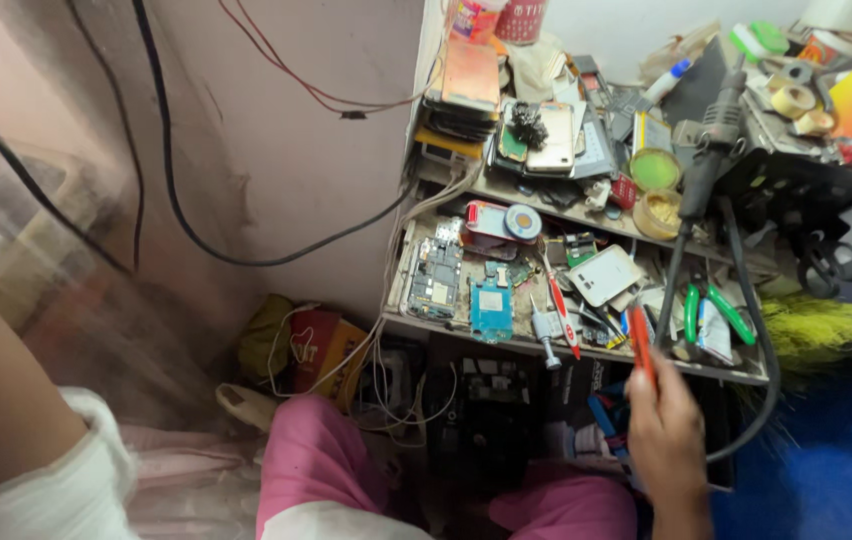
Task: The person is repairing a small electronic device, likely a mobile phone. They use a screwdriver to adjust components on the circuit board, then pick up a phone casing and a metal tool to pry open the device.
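Observation:
My right hand (668,432) is raised in front of the lower shelf (586,352) and grips a thin tool with an orange-red handle (641,345); the tool points up toward the shelf's front edge. Only my left upper arm and white sleeve (36,440) show at the lower left, blurred; the left hand itself is out of view. On the shelf near the tool lie a green-handled pair of pliers (711,310), a red-and-white screwdriver (563,318), a blue circuit board (492,308) and a bare phone board (433,280).
An upper shelf (546,190) carries stacked phones (471,85), tape rolls (796,100) and small tins. A black soldering tool with a hose (706,160) hangs down the right side. Cables run along the pink wall (246,150). My pink-clad knees (316,460) sit below; the floor is blue at right.

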